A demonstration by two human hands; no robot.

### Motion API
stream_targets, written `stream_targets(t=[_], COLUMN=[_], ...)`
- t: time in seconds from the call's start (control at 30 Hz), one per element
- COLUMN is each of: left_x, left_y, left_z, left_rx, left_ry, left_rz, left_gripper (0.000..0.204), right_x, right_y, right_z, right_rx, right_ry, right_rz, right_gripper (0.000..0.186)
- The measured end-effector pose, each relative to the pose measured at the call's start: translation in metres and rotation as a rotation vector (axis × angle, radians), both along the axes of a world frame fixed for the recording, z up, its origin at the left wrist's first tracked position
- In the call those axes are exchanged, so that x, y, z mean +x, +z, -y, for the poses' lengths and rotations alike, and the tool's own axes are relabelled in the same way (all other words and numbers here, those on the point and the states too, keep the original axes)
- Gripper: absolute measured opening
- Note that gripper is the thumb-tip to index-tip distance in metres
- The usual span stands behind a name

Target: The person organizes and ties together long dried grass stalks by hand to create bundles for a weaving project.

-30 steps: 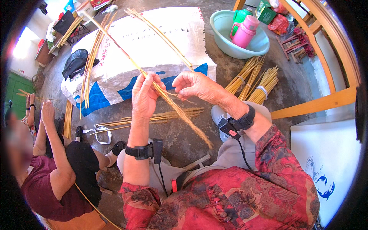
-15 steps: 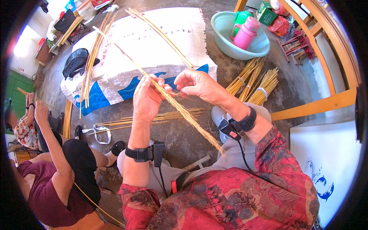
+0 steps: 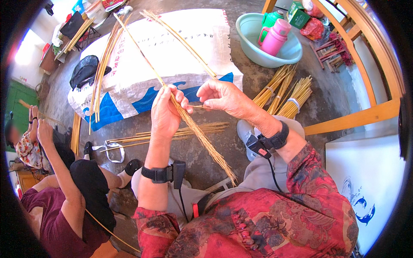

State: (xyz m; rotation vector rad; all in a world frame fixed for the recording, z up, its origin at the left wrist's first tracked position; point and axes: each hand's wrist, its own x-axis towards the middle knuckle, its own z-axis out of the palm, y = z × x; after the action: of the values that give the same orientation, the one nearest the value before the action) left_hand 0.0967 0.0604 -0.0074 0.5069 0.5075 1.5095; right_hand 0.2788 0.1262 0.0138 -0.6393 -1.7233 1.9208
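Note:
My left hand (image 3: 164, 112) is closed round a long dried stalk with a bushy seed head (image 3: 203, 138). The thin bare end slants up to the far left over the white woven sheet (image 3: 189, 36), and the bristly head points down toward my lap. To its right, my right hand (image 3: 226, 98) pinches the end of a thin straw-like strand (image 3: 198, 106). That strand runs across the gap to the fingers of my left hand. Where it joins the stalk is hidden by the fingers.
Loose stalks (image 3: 107, 64) lie on the sheet beside a black bag (image 3: 84, 71); more stalks (image 3: 180, 130) rest on the floor. Tied bundles (image 3: 297, 96) stand near a pale basin (image 3: 245, 47) holding flasks. A wooden frame (image 3: 352, 118) is at right. Two people sit at left.
The stalk has turned in my left hand: its seed head has swung left and nearer to me, its thin end rightward and away. The strand between my hands now shows as a straight line.

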Motion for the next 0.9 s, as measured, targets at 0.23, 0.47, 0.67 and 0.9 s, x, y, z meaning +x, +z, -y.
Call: stream_targets(t=[0.23, 0.47, 0.67, 0.9], left_x=[0.005, 0.005, 0.008, 0.010], left_y=[0.007, 0.006, 0.006, 0.008], left_z=[0.000, -0.004, -0.004, -0.006], left_rx=[-0.028, -0.026, 0.009, 0.008], left_ry=[0.095, 0.118, 0.128, 0.150], left_rz=[-0.189, -0.152, -0.157, -0.188], left_gripper=[0.018, 0.018, 0.019, 0.019], right_x=[0.005, 0.009, 0.001, 0.000], right_y=[0.016, 0.011, 0.009, 0.004], right_z=[0.002, 0.002, 0.014, 0.014], right_rx=[-0.112, -0.189, -0.250, -0.239], right_ry=[-0.065, -0.040, -0.014, 0.014], right_rz=[0.052, 0.017, -0.046, -0.046], right_gripper=[0.021, 0.025, 0.028, 0.030])
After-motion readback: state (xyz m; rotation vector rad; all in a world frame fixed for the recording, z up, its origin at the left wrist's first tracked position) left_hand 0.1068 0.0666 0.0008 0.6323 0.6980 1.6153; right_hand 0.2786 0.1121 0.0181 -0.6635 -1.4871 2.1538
